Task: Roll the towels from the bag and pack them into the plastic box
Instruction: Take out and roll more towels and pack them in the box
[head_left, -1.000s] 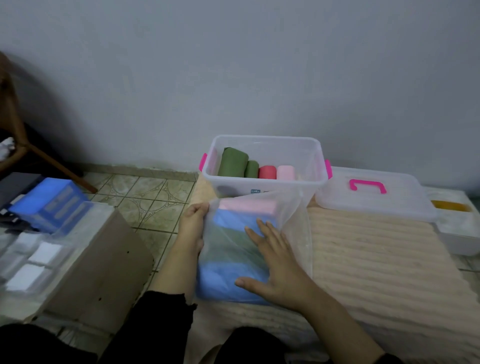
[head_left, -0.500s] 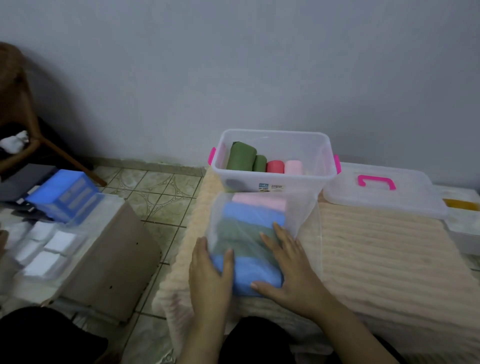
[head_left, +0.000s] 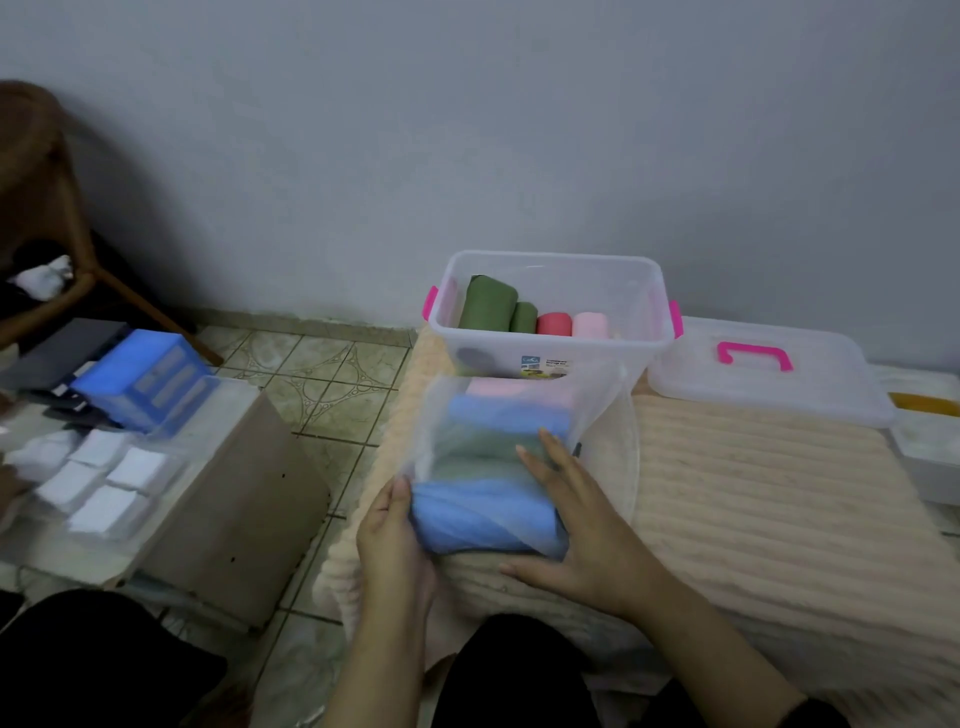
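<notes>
A translucent plastic bag (head_left: 597, 410) lies on the beige ribbed mat, holding a stack of folded towels: pink, blue, green, and a blue towel (head_left: 478, 519) nearest me. My left hand (head_left: 395, 540) grips the bag's near-left end, thumb on top of that blue towel. My right hand (head_left: 576, 525) lies flat on the bag's right side with straight fingers. Just behind the bag stands the clear plastic box (head_left: 550, 345) with pink clips. It holds rolled towels in a row: two green rolls (head_left: 488, 312), a red roll (head_left: 553, 323) and a pink roll (head_left: 589, 323).
The box's lid (head_left: 810, 384) with a pink handle lies to the right on the mat (head_left: 769, 493). A white container (head_left: 930, 447) sits at the far right. Left, on the tiled floor, are a cardboard box (head_left: 234, 509), white packets, a blue drawer unit (head_left: 148, 382) and a wooden chair (head_left: 47, 208).
My left hand left the bag's far-left corner and came to its near end, now gripping it at the blue towel. My right hand stays flat on the bag.
</notes>
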